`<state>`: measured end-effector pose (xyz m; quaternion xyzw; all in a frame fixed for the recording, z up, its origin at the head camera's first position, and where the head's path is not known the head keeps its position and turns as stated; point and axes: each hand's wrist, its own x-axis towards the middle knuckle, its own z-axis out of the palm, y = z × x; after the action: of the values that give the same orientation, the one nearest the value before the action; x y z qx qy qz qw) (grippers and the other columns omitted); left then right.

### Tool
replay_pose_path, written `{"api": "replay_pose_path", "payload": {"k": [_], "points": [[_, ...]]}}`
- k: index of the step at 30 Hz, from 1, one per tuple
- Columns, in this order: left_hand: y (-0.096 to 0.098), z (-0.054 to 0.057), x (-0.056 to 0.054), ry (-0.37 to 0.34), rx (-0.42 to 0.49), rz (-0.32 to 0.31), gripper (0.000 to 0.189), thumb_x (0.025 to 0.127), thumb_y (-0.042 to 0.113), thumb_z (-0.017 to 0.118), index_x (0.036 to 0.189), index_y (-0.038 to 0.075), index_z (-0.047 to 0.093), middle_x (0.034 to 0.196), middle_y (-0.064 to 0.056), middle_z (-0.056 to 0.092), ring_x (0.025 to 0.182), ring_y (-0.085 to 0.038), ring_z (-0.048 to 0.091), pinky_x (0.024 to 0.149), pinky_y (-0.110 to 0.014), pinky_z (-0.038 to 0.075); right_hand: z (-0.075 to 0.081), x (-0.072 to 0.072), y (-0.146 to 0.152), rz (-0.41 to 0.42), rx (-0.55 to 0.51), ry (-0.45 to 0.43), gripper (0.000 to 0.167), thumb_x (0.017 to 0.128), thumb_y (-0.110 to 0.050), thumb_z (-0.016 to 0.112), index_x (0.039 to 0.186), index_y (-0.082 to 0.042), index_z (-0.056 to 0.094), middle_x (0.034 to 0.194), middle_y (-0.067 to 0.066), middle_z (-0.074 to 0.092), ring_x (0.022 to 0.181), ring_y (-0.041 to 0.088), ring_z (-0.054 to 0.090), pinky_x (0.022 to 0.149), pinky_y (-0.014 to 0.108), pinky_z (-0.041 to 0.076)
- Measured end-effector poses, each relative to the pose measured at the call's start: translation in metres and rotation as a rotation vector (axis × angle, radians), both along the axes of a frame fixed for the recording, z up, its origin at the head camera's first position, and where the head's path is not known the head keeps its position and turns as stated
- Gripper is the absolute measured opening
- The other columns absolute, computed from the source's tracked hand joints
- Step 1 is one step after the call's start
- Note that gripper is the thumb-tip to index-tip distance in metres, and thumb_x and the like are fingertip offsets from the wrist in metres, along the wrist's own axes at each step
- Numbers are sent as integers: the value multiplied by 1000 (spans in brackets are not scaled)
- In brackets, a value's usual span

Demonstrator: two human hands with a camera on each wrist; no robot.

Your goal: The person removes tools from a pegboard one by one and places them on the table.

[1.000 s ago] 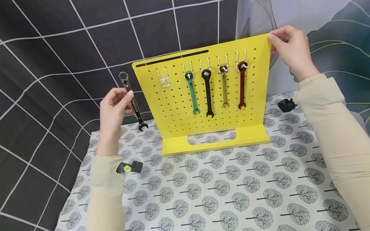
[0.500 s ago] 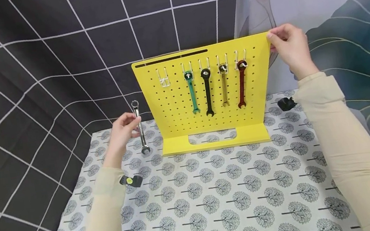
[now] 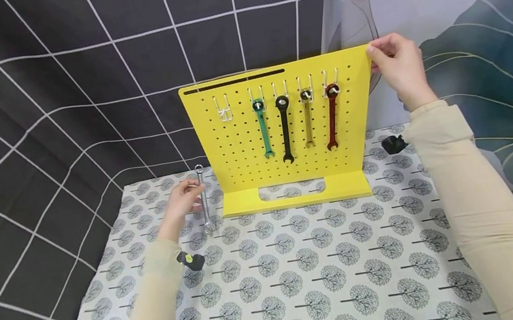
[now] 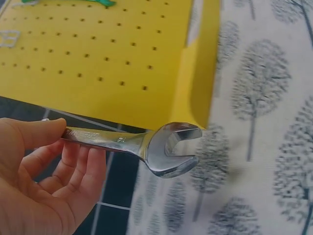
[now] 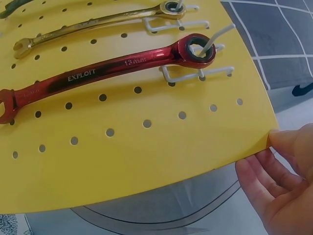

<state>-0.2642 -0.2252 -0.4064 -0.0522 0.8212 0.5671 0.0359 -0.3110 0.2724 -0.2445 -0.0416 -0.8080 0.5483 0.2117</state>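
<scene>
A silver wrench [image 3: 204, 203] stands nearly upright in my left hand [image 3: 183, 197], just left of the yellow pegboard [image 3: 236, 155]. Thumb and fingers pinch its shaft, and in the left wrist view the open-end jaw of the wrench [image 4: 168, 152] points away from the hand. My right hand [image 3: 399, 69] pinches the board's upper right corner. Green [image 3: 264, 131], black [image 3: 285, 133], gold [image 3: 308, 122] and red [image 3: 332, 118] wrenches hang by their ring ends on white hooks. At the board's left, another white hook [image 3: 224, 110] carries no wrench.
A tablecloth with a tree print [image 3: 302, 264] covers the table under the board. Behind stands a dark cloth with white grid lines [image 3: 138, 67], and a pale patterned cloth [image 3: 485, 59] hangs at the right.
My left hand has come down and slightly right with the silver wrench, from beside the board's upper part to near the table. The right hand keeps hold of the corner.
</scene>
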Motion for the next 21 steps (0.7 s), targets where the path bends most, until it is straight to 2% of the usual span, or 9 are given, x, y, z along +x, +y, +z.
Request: {"api": "replay_pose_path", "payload": {"k": [4, 8, 17, 21], "points": [[2, -11, -2, -42, -18, -15, 29, 101, 17, 61, 123, -1, 55, 113, -14, 59, 84, -19, 58, 92, -50, 57, 0, 1, -1, -1, -1, -2, 36, 100, -33, 62, 129, -13, 63, 103, -10, 61, 89, 4, 60, 98, 26, 53], [5, -19, -5, -82, -11, -5, 27, 101, 16, 61, 122, -1, 55, 110, -12, 59, 85, -22, 59, 91, -49, 58, 0, 2, -1, 3, -3, 3, 36, 100, -33, 62, 130, -12, 63, 105, -9, 61, 89, 4, 60, 96, 23, 53], [11, -33, -12, -129, -48, -22, 28, 100, 16, 62, 121, -1, 56, 105, -11, 57, 82, -17, 56, 81, -36, 61, -1, 0, -1, 21, -11, 5, 37, 100, -32, 62, 130, -11, 62, 105, -9, 61, 92, 7, 61, 100, 28, 52], [14, -38, -17, -154, -22, -44, 29, 99, 12, 62, 122, -4, 55, 105, -12, 59, 80, -16, 59, 75, -30, 62, -2, 0, 0, 23, -13, 11, 36, 100, -32, 62, 130, -10, 62, 104, -9, 60, 91, 6, 60, 100, 28, 52]]}}
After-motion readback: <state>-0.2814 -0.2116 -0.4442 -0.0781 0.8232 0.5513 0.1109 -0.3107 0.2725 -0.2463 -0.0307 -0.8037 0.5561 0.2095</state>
